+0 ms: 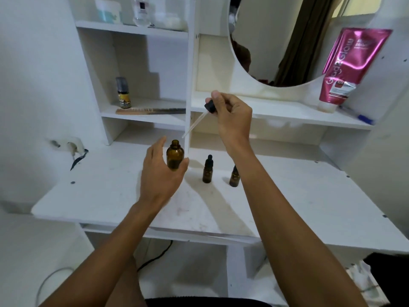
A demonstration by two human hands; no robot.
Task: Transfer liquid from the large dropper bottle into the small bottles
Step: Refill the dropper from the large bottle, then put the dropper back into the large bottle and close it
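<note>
From my feed, the large dropper bottle (175, 154) stands upright and uncapped on the white bench (287, 196), amber glass with its mouth bare. My left hand (160, 173) is spread around its lower half, fingers to the left and thumb to the right, relaxed rather than clamped. I cannot tell whether it touches the glass.

My right hand (232, 120) is raised above the bench and pinches the black top of the dropper (200, 117) between thumb and fingertips. The glass pipette slants down and to the left, and its tip hangs in the air just above and right of the big bottle's mouth, not inside it.

Two small amber bottles wait to the right. The left small bottle (207, 171) stands upright with its black dropper cap on, while the right small bottle (234, 178) is partly hidden behind my right forearm.

On the shelf behind lie a comb (150, 111) and a yellow-labelled vial (123, 95). A pink tube (352, 65) leans beside the mirror (287, 41).
</note>
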